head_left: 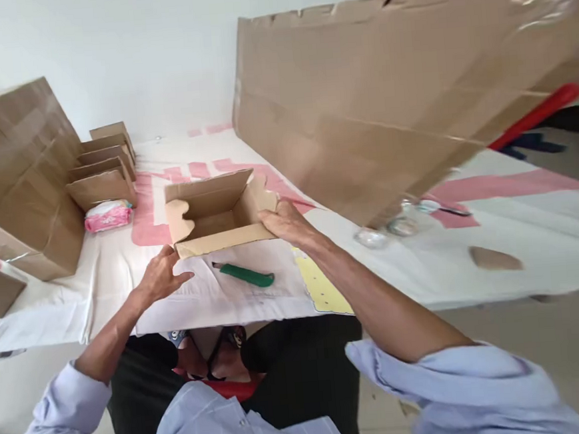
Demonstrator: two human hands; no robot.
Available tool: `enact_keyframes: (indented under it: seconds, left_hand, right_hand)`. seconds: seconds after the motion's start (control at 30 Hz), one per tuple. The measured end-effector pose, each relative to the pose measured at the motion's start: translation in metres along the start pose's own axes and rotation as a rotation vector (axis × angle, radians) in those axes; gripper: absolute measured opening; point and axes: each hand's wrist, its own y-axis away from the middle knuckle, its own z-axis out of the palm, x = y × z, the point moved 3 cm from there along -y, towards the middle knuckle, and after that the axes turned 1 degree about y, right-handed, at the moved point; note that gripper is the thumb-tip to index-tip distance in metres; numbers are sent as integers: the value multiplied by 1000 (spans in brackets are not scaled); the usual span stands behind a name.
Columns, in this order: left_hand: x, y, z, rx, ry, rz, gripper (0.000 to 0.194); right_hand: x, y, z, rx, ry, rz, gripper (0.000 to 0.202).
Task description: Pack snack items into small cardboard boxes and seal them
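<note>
A small open cardboard box [221, 240] is in front of me, its open side facing me, with wavy-edged side flaps folded out. My right hand [284, 221] grips its right front edge, thumb on the flap. At the front left corner, the fingertips of my left hand [161, 275] touch or nearly touch the box; the thumb is stretched away from it. Just below the box lies a green utility knife [246, 274], blade end to the left. Right of the knife, my right forearm partly covers a yellow sheet [319, 285].
A large cardboard carton [351, 105] leans over the table's right side. Below it are clear tape rolls [371, 237] and a cardboard scrap [496, 258]. On the left stand a big carton [21, 184], several upright small boxes [101, 188] and a pink packet [109, 216].
</note>
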Motion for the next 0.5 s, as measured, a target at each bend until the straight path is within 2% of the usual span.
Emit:
enact_keyframes:
  seconds: [0.07, 0.17, 0.33, 0.5]
  left_hand:
    - [-5, 17, -3, 48, -73, -165, 31]
    - [-30, 38, -25, 149, -74, -416, 31]
    - [-71, 50, -63, 322, 12, -506, 35]
    - [-109, 41, -87, 454, 14, -572, 30]
  right_hand:
    - [-24, -12, 27, -11, -40, -4, 12]
    - [-63, -27, 63, -75, -83, -51, 8]
    - [-132, -42, 126, -232, -273, -63, 6]
    - [-190, -39, 175, -325, -377, -119, 18]
